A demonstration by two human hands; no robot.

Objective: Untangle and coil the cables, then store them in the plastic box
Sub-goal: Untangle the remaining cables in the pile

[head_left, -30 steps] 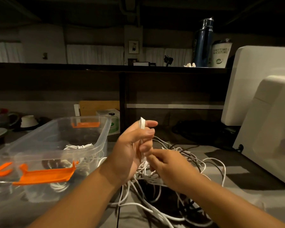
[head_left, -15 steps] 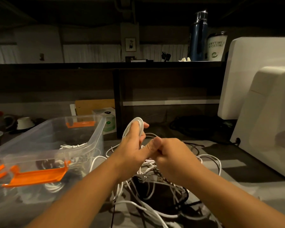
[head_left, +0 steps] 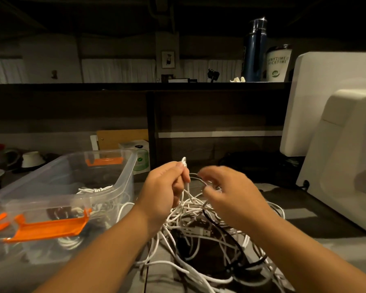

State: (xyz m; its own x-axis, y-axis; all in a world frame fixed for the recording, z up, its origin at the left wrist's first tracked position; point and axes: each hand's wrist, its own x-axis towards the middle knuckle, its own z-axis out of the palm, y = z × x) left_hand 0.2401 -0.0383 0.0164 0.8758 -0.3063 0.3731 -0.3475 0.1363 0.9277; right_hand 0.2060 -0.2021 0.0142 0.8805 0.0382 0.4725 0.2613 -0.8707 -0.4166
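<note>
Head view: left hand [head_left: 163,193] pinches a folded white cable [head_left: 184,166] above the tangle [head_left: 199,229] on the counter [head_left: 325,240]. Right hand [head_left: 228,193] is blurred, fingers curled among strands, so I cannot tell its grip. Cables look light, limp and snag-prone, best held at the fold or plug end; plastic box [head_left: 125,178] sits just left, with coils [head_left: 93,189] inside.

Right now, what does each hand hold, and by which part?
The left hand pinches a white cable just below its raised top. The right hand is blurred with fingers curled at the tangle; whether it grips a strand cannot be told.
</note>
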